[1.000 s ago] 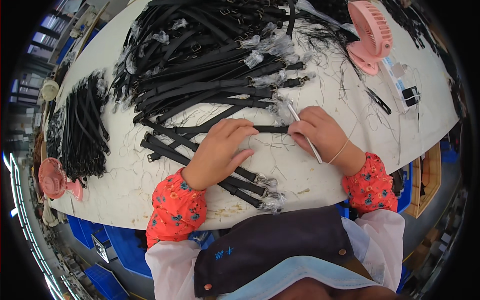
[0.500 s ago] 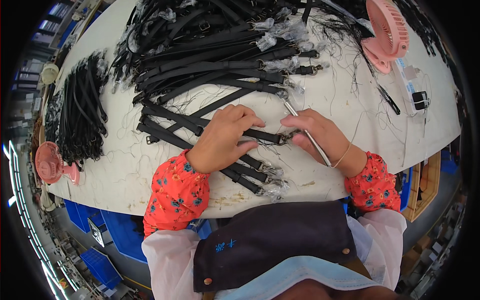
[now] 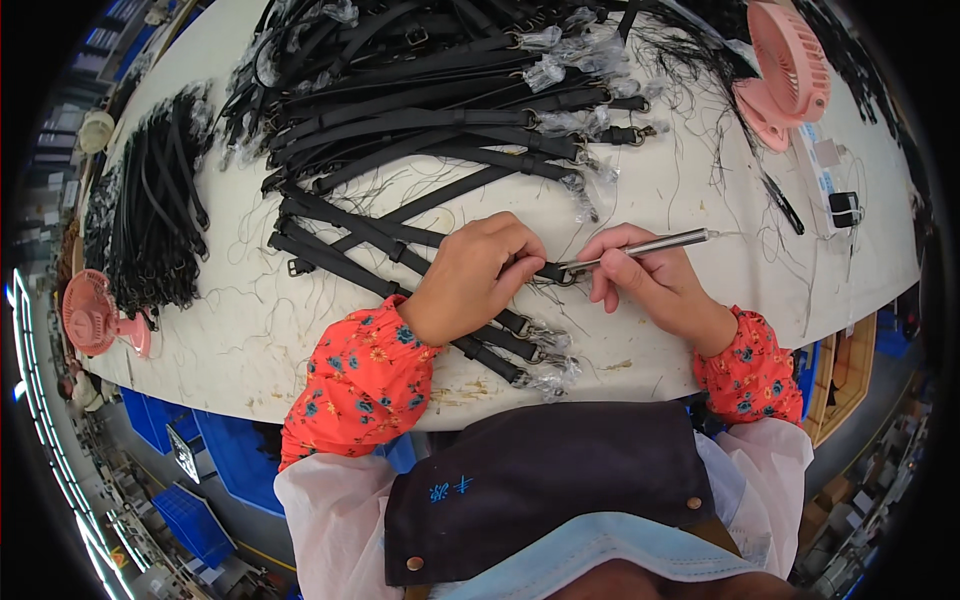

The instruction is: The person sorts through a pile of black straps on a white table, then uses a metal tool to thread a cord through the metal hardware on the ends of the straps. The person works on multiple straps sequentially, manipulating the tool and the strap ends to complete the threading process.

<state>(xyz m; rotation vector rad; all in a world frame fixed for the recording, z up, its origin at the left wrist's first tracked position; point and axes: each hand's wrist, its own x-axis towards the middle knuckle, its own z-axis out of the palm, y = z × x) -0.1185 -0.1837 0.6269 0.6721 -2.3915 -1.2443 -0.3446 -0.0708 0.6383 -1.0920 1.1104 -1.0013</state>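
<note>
With my left hand (image 3: pixel 482 272) I pinch a black strap (image 3: pixel 425 236) close to its metal-fitted end. My right hand (image 3: pixel 652 283) is closed around a slim silver pen-shaped tool (image 3: pixel 672 242) whose thin tip points left, at the strap end by my left fingertips. A small metal ring fitting (image 3: pixel 565 280) shows just below the tip; whether tip and strap touch I cannot tell. More black straps (image 3: pixel 335 262) lie under and beside my left wrist, their buckle ends wrapped in clear plastic (image 3: pixel 550 375).
A large heap of black straps (image 3: pixel 400 85) covers the far side of the white table (image 3: pixel 640 350). Another bundle (image 3: pixel 155 210) lies at left. Pink fans stand at left (image 3: pixel 90 312) and far right (image 3: pixel 785 65). Thread snippers (image 3: pixel 783 205) lie near the right edge, by a white power strip (image 3: pixel 815 165).
The tool has swung from pointing away from me to lying nearly level, tip leftward. My left fingers have moved right and closed on the strap end; both hands are closer together.
</note>
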